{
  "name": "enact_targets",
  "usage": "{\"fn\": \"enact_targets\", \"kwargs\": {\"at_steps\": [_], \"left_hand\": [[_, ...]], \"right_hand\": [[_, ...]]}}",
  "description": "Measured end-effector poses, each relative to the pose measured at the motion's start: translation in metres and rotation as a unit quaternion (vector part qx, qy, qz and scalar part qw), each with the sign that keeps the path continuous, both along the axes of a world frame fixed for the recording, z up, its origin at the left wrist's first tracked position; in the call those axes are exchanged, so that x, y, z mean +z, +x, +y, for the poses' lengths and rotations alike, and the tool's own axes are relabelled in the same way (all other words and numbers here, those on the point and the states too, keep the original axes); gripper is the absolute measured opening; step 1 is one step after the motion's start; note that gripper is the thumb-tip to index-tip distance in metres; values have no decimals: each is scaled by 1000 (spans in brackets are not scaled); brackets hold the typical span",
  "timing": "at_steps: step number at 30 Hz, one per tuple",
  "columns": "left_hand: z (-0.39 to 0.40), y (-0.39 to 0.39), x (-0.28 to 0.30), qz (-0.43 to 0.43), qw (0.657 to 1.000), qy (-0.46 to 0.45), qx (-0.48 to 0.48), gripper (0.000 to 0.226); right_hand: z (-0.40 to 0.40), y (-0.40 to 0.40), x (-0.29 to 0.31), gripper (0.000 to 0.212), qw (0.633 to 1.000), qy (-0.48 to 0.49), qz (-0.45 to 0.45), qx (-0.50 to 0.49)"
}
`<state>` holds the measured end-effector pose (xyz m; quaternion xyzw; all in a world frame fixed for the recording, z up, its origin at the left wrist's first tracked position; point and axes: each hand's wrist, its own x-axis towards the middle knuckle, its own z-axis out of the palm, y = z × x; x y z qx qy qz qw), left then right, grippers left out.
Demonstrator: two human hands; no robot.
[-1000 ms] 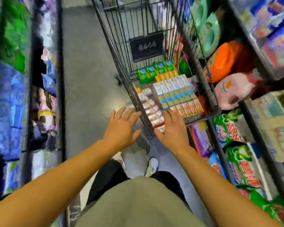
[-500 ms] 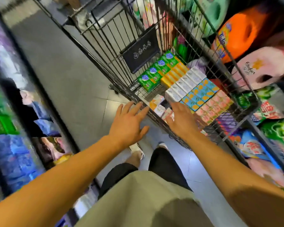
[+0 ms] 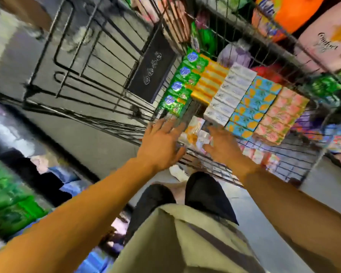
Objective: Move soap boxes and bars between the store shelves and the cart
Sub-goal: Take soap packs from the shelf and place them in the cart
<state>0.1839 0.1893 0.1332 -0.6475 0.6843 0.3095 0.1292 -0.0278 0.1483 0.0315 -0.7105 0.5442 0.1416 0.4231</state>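
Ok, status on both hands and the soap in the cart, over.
Left hand open, right hand open, both empty at cart near edge. Soap boxes stacked in rows inside. Nothing blocking.

Single head-worn view — looks forward and steeply down, tilted, wide-angle. Close over the cart's (image 3: 98, 79) near edge; both forearms reach in from the bottom corners. Shelves flank both sides — heavily blurred.
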Motion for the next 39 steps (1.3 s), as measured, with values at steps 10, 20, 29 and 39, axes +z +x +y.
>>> {"fn": "enact_targets", "kwargs": {"at_steps": [10,20,29,39], "left_hand": [[-62,28,-51,29,995,89,-45,71],[-65,35,-81,85,982,169,29,81],[-83,38,-84,175,939,214,205,61],[-82,71,-105,120,871,170,445,50]], "right_hand": [[-16,18,-77,60,997,60,36,35],[-14,42,-111,49,992,99,72,14],[-51,52,-41,35,908,198,-256,-265],[-14,59,-114,43,969,138,-79,-190]]}}
